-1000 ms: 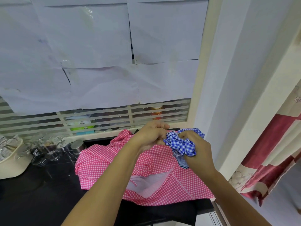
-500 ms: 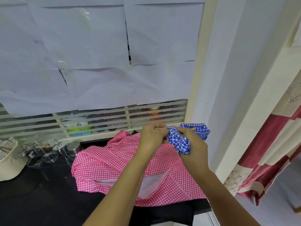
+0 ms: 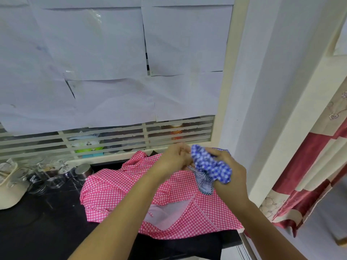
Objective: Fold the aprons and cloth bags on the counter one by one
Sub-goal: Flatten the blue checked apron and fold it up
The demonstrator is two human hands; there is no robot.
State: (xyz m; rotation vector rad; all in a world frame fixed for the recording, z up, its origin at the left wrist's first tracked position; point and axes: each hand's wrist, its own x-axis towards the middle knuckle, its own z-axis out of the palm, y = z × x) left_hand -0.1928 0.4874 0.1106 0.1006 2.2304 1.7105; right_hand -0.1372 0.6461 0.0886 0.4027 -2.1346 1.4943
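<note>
Early on: both hands, left hand (image 3: 173, 159) and right hand (image 3: 230, 172), grip the bunched blue checked cloth (image 3: 211, 166), unfolded; pink checked apron (image 3: 120, 192) lies rumpled on the counter (image 3: 37, 222).

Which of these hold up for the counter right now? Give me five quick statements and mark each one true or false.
1. The left hand and the right hand both hold the blue checked cloth. True.
2. The blue checked cloth is folded flat. False: it is bunched up in the hands, above the pink checked cloth.
3. The pink checked cloth lies on the dark counter. True.
4. The glass jars stand to the right of the pink checked cloth. False: the glass jars stand to its left.
5. Paper sheets cover most of the window. True.
</note>
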